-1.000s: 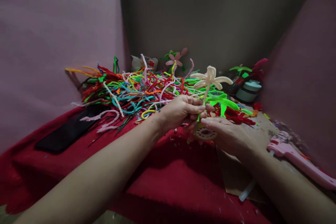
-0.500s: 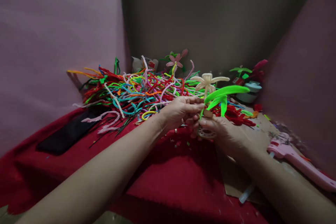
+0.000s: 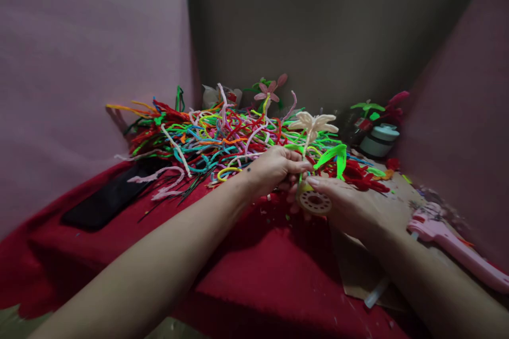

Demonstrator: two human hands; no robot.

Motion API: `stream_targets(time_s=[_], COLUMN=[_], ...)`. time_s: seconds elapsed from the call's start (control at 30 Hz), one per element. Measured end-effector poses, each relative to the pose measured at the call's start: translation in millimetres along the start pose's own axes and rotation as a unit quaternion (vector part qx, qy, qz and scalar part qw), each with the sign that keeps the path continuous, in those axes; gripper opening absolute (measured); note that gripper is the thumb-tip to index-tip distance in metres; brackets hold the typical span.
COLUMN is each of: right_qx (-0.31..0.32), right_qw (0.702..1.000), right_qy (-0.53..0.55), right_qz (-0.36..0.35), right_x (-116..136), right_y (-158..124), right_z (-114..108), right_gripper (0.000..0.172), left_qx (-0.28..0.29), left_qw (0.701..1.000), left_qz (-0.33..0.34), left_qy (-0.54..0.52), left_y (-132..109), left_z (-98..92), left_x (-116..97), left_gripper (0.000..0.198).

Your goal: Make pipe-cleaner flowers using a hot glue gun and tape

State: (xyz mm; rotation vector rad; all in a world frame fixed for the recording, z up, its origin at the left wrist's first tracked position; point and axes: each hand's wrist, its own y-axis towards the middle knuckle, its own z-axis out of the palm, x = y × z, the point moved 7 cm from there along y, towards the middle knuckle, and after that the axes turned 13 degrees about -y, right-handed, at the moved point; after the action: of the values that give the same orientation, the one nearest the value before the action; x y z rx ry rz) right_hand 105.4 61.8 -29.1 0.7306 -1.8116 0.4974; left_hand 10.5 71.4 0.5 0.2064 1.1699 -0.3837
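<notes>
My left hand (image 3: 274, 168) is closed, its thumb and fingers pinching the stem of a cream pipe-cleaner flower (image 3: 313, 123). The flower stands upright above my fingertips. Bright green pipe-cleaner leaves (image 3: 337, 154) stick out from the stem on both sides. My right hand (image 3: 342, 198) is closed around a pale yellow spool (image 3: 315, 201) just below the stem, its holed end facing me. The thumb of that hand lies close to the left fingertips. Some fingers of both hands are hidden behind the spool and stem.
Behind my hands spreads a heap of coloured pipe cleaners (image 3: 222, 137). A black phone (image 3: 105, 204) lies left on the red cloth (image 3: 238, 270). To the right are a pink glue gun (image 3: 449, 238), a piece of cardboard (image 3: 350, 270) and a lidded jar (image 3: 379, 140). A pink flower (image 3: 268, 90) stands at the back.
The flower has turned in my hands: one long green leaf has swung from the right round to the left. The spool has tipped so its holed end shows more fully.
</notes>
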Motion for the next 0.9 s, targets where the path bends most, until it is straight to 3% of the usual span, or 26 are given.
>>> stream_targets(time_s=[0.1, 0.23, 0.43, 0.57, 0.7, 0.8, 0.9], right_qx=[0.037, 0.039, 0.008, -0.019, -0.052, -0.075, -0.072], right_qw=[0.999, 0.998, 0.997, 0.998, 0.987, 0.973, 0.976], right_qy=[0.031, -0.007, -0.07, -0.041, -0.146, -0.217, -0.201], right_qz=[0.009, 0.038, 0.029, 0.034, 0.039, 0.04, 0.043], right_x=[3.3, 1.4, 8.1, 8.6, 7.1, 11.7, 15.3], right_y=[-0.6, -2.6, -4.3, -3.0, -4.8, -6.3, -4.8], right_z=[5.4, 1.4, -7.5, -12.6, -21.5, -23.7, -18.3], right_gripper=[0.038, 0.045, 0.029, 0.028, 0.029, 0.027, 0.027], left_qx=[0.04, 0.083, 0.081, 0.052, 0.021, 0.006, -0.005], left_qw=[0.995, 0.986, 0.985, 0.989, 0.994, 1.0, 0.998], left_qz=[-0.041, -0.058, -0.054, -0.061, -0.061, -0.018, 0.028], left_qy=[-0.08, -0.135, -0.145, -0.126, -0.091, -0.014, 0.062], left_y=[0.6, 2.0, 2.5, 4.6, 8.7, 12.0, 13.6], left_z=[0.4, 2.4, -0.5, -5.3, -12.7, -18.6, -21.0], left_x=[4.2, 6.2, 7.3, 9.6, 14.0, 13.4, 10.6], left_gripper=[0.009, 0.012, 0.014, 0.015, 0.017, 0.017, 0.014])
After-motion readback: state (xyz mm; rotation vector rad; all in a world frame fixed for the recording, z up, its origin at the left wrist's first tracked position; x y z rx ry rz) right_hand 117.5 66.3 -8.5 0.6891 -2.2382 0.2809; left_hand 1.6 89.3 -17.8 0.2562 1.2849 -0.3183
